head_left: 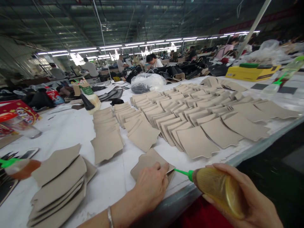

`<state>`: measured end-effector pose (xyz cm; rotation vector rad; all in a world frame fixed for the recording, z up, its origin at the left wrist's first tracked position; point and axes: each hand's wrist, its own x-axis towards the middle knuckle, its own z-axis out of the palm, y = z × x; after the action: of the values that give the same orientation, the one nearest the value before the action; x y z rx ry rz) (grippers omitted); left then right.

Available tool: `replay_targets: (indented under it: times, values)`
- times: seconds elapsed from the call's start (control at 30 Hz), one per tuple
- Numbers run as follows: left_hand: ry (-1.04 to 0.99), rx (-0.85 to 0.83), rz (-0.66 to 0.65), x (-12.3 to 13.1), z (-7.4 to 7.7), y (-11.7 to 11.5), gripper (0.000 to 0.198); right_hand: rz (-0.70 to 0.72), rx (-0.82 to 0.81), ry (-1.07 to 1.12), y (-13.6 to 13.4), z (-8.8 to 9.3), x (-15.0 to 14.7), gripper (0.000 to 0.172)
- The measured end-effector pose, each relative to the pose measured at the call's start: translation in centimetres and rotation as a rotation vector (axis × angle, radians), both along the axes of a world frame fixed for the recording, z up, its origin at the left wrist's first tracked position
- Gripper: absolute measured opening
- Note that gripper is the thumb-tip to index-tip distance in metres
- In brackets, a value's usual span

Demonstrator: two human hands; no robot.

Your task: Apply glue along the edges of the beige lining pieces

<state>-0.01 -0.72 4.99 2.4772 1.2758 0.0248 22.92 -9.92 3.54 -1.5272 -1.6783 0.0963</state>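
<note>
My right hand (244, 196) is wrapped round an amber glue bottle (219, 190) with a green nozzle (184, 172). The nozzle tip touches the right edge of a beige cut piece (146, 161) near the table's front edge. My left hand (150, 186) presses down on that piece, fingers curled over its near edge. A silver bracelet sits on the left wrist.
Rows of overlapping beige pieces (190, 114) cover the white table (71, 129). A loose stack of pieces (59, 186) lies at the front left, beside another green-tipped bottle (21, 167). A yellow box (251, 72) stands far right. Other people work at tables behind.
</note>
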Motion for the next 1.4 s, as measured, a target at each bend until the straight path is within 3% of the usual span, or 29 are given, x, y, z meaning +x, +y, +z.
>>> replay_targets:
  times: [0.23,0.4,0.63,1.03,1.2,1.4]
  values:
    - [-0.058,-0.067,-0.061,-0.7,0.1,0.5,0.048,-0.048,-0.024,-0.021,-0.3,-0.2,0.1,0.051]
    - [-0.074,-0.076,-0.097,-0.9,0.4,0.6,0.039,-0.099,-0.115,0.124,-0.3,0.4,-1.0,0.047]
    - [-0.106,-0.063,-0.096,-1.0,0.4,0.4,0.043,-0.158,-0.171,0.347,-0.1,0.7,-1.7,0.047]
    - [-0.078,-0.034,-0.101,-1.1,0.4,0.3,0.043,-0.213,-0.193,0.444,-0.6,0.3,-2.0,0.049]
    - [-0.081,-0.03,-0.106,-1.2,0.4,0.4,0.042,-0.139,-0.241,0.544,-1.1,0.2,-2.9,0.046]
    - [-0.084,-0.061,-0.107,-1.4,0.9,0.6,0.042,-0.21,-0.227,0.599,-1.5,-0.1,-3.4,0.047]
